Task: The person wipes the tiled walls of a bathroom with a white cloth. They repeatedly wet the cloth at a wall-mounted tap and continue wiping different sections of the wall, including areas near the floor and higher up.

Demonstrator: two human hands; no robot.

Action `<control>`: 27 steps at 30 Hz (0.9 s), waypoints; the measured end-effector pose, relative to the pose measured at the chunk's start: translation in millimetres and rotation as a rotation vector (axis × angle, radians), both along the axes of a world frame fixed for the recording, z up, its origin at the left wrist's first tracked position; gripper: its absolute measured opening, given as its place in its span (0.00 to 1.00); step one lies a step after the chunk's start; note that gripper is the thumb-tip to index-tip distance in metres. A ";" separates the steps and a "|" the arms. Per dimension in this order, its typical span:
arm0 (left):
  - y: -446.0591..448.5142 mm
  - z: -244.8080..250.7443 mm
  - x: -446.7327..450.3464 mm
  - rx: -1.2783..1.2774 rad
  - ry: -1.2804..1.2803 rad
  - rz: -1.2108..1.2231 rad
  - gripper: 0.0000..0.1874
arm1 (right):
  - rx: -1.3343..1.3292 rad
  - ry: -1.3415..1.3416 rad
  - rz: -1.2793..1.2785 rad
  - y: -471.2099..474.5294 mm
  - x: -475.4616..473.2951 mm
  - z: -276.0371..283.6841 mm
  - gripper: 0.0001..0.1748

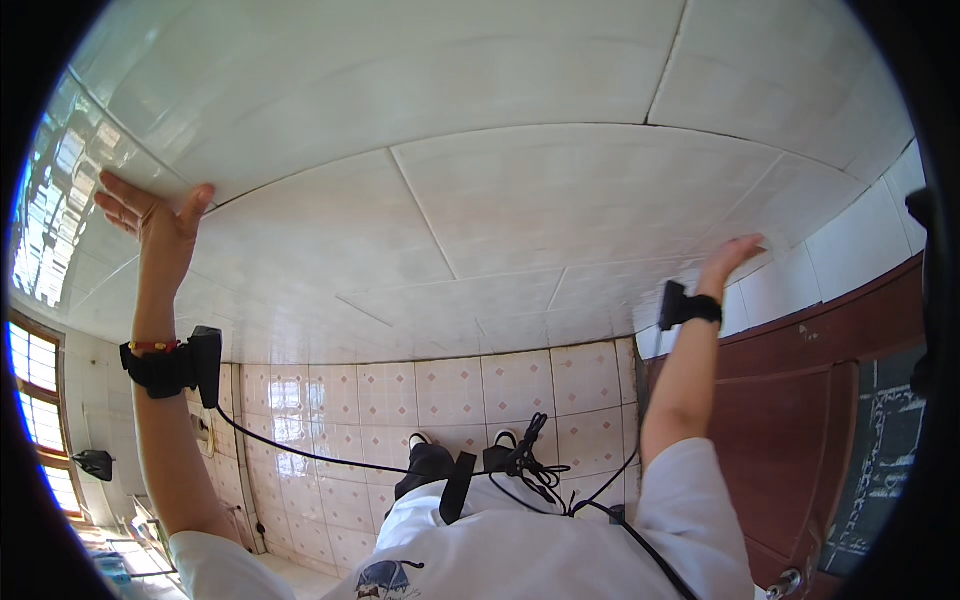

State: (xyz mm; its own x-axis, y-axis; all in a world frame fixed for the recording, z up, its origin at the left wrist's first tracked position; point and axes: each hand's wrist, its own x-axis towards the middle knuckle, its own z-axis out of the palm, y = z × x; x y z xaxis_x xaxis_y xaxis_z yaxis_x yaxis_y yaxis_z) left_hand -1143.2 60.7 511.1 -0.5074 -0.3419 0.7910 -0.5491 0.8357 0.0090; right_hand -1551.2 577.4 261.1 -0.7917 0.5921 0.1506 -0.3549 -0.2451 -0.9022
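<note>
White rectangular wall tiles (525, 202) with thin grout lines fill the view before me. My left hand (154, 210) is raised at the left, its fingers and thumb spread against the tiled wall near a corner, holding nothing. At the right, my right hand (735, 256) reaches up to the tiles close to the wall's right edge; its palm is turned away and nothing shows in it. Black straps with small black devices (206, 366) sit on both wrists, and black cables run from them towards my waist.
Below lies a pink tiled floor (345, 442), where my shoes stand close to the wall. A dark red wooden door (772, 442) with a metal handle (784, 581) is at the right. Far left are a barred window (34, 412) and a metal rack (142, 555).
</note>
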 end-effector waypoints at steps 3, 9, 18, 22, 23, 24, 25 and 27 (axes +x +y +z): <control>-5.9 -0.8 -0.1 -0.021 -0.005 -0.011 0.68 | 0.176 0.203 -0.042 -89.7 57.4 -8.3 0.49; -28.5 -4.3 7.9 -0.158 0.009 -0.016 0.64 | 1.065 0.862 0.460 -263.9 225.7 -33.6 0.27; -47.7 -14.9 24.7 0.004 -0.043 -0.031 0.61 | 0.156 0.291 1.212 -187.3 175.8 -56.4 0.32; -52.6 -17.6 30.0 0.050 -0.071 -0.032 0.60 | 0.952 0.252 0.074 -72.5 65.6 -70.4 0.49; -53.6 -16.9 31.9 0.061 -0.078 -0.030 0.60 | 0.570 0.293 0.036 -41.0 35.3 -65.3 0.51; -54.3 -16.7 33.4 0.068 -0.085 -0.029 0.60 | 0.695 0.182 -0.066 -3.4 9.1 -57.1 0.50; -55.1 -15.9 35.0 0.077 -0.091 -0.028 0.59 | 0.425 0.315 -0.105 23.1 -18.5 -48.4 0.48; -56.0 -13.9 38.7 0.088 -0.104 -0.023 0.59 | 0.057 0.147 -0.100 73.0 -54.3 -35.4 0.45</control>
State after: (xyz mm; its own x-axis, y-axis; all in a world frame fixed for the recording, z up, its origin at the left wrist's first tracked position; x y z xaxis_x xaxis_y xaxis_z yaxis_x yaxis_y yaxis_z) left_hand -1104.5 4.7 497.2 -0.5935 -0.3954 0.7010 -0.5320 0.8463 0.0270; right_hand -1605.5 650.4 225.7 -0.6963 0.6540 0.2958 -0.5039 -0.1519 -0.8503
